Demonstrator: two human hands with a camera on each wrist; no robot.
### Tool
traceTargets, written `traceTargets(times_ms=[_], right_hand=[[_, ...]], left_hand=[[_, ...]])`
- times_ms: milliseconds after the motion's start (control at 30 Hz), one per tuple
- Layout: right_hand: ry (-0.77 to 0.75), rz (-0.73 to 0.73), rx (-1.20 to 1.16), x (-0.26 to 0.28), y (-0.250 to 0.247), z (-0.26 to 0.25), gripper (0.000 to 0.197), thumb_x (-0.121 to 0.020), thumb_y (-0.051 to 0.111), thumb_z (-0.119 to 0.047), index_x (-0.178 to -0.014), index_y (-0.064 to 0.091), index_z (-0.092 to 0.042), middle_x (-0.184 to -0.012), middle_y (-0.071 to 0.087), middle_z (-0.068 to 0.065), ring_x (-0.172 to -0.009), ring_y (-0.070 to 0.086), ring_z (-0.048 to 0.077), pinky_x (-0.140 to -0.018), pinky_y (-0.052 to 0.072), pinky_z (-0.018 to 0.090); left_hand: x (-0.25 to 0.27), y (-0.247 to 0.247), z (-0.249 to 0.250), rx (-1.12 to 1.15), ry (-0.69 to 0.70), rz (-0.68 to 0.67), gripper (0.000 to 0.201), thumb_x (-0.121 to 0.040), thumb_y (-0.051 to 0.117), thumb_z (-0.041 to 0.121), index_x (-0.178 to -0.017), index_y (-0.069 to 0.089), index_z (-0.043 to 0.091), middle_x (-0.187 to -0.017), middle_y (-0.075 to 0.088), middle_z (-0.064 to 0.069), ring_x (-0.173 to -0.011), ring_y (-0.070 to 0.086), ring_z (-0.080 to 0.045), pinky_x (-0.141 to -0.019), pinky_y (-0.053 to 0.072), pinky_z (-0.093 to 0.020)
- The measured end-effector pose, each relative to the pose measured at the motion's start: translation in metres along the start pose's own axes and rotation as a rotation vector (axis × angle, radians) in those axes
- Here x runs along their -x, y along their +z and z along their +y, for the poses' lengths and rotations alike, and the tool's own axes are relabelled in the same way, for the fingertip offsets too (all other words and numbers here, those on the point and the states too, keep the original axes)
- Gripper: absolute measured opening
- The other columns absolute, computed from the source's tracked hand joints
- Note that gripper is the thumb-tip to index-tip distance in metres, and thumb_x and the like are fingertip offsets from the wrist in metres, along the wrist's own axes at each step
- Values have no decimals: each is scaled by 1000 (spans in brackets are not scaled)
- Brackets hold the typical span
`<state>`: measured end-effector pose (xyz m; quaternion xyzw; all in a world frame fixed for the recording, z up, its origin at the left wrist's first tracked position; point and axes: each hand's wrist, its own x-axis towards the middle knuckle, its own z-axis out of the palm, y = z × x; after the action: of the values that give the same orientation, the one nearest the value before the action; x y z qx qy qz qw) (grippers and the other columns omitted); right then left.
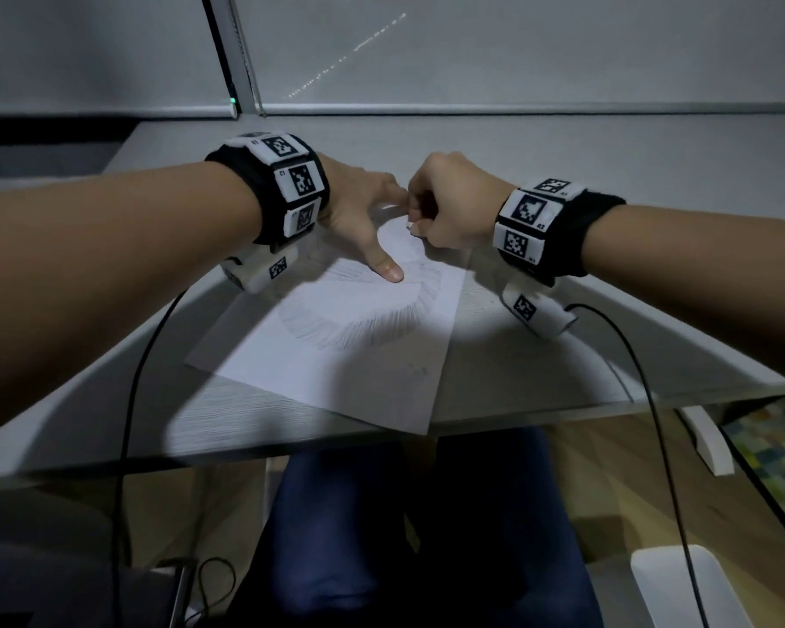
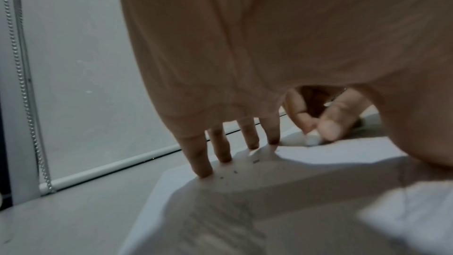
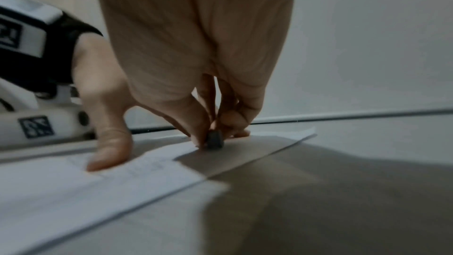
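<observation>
A white sheet of paper (image 1: 363, 355) with a ring of pencil strokes lies on the grey desk (image 1: 563, 355). My left hand (image 1: 368, 219) rests flat on the sheet's far part, fingers (image 2: 203, 164) straight and spread, thumb (image 3: 110, 152) pressing down nearer me. Just to its right, my right hand (image 1: 445, 206) is curled and pinches a small eraser (image 3: 215, 140), whose tip touches the paper. That eraser (image 2: 312, 140) looks white from the left wrist view and dark grey at its near end. Small dark crumbs (image 2: 235, 172) lie on the paper (image 2: 331, 158) by the left fingers.
Black cables (image 1: 631, 355) run from both wrist cameras over the desk's front edge. A roller blind's bottom bar (image 1: 472, 108) and bead chain (image 2: 24, 104) stand behind the desk. Below are my legs in blue trousers (image 1: 336, 537) and a white object (image 1: 680, 586) on the floor.
</observation>
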<state>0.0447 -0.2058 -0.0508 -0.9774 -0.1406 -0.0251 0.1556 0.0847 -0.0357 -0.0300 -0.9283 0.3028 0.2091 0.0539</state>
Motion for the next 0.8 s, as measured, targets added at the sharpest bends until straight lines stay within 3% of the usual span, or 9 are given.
traceTargets(times_ms=[133,267,367,500,600,667,733,800], right_hand=[[-7,-74,-74,4,-3,-2,5,-81,76,-15,-77,79,-14,-68,73,-3,-59,63,4,-60,45,15],[82,-2,-46,-6,-8,7,5,-82,81,-16,-77,80,-16,-67,71,-7,-60,62,1,-59,46,16],[88,18,-22,-5,-5,2,5,-82,78,-14,-77,79,-13,-68,71,-5,-65,65,6,-66,54,22],[-4,-77,-67,10,-1,-11,6,-81,75,-12,-76,79,-13,-67,72,-6,-59,63,2,-59,44,12],[57,-29,-51,2,-6,-2,4,-80,77,-14,-79,80,-12,-70,74,-1,-61,65,7,-64,50,21],[114,17,-10,-7,-9,5,6,-81,80,-17,-79,79,-11,-71,72,-1,-68,69,15,-68,56,27],[122,36,8,-10,-7,6,9,-81,80,-19,-78,77,-11,-71,71,-2,-74,71,20,-71,60,30],[80,17,-10,-2,-3,1,6,-81,76,-17,-78,76,-12,-72,72,-1,-70,69,17,-71,60,30]], left_hand=[[-3,-4,4,-66,-41,-39,122,-53,76,88,-157,27,49,-156,30,13,-148,34,-28,-114,36,-56],[-5,-4,5,-97,-66,-42,130,-53,72,92,-161,12,54,-156,27,13,-149,31,-29,-115,33,-55],[-5,-4,5,-91,-71,-33,126,-55,74,90,-160,15,55,-155,26,12,-149,29,-29,-113,32,-53],[-3,-4,5,-71,-64,-35,120,-53,76,88,-157,25,54,-154,27,11,-147,29,-29,-112,33,-52],[-2,-5,6,-88,-71,-48,136,-40,69,94,-159,16,56,-154,27,12,-147,28,-28,-112,33,-54],[-2,-4,6,-90,-77,-49,138,-41,69,94,-160,10,57,-153,27,13,-147,28,-28,-112,33,-54],[-2,-4,6,-92,-82,-43,135,-45,71,93,-160,10,58,-153,27,12,-146,28,-28,-111,33,-53],[-2,-4,7,-89,-80,-47,137,-40,69,95,-159,15,56,-152,28,11,-146,30,-29,-111,33,-53]])
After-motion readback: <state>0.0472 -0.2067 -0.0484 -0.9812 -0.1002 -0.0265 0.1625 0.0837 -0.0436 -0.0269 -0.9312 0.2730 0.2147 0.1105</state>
